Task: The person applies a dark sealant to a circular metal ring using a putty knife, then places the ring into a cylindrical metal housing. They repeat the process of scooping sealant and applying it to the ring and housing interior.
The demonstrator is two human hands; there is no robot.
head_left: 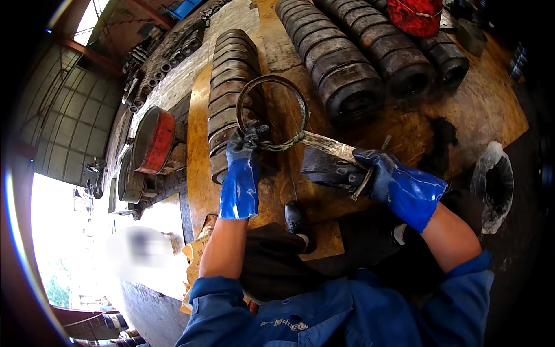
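Left gloved fingers (254,132) pinch the dark ring (304,113) by its near rim; right fingers (367,156) grip a flat stick (328,144), apparently meeting it. Judged mid-work: ring not yet set down beside the rowed cylinders (226,98) beyond the left fingers.

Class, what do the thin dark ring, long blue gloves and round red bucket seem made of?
Thin dark ring: probably oily metal; glints show along it. Long blue gloves: likely rubber or plastic coating; creased gloss. Round red bucket: plastic or painted metal; dark smears leave it open.
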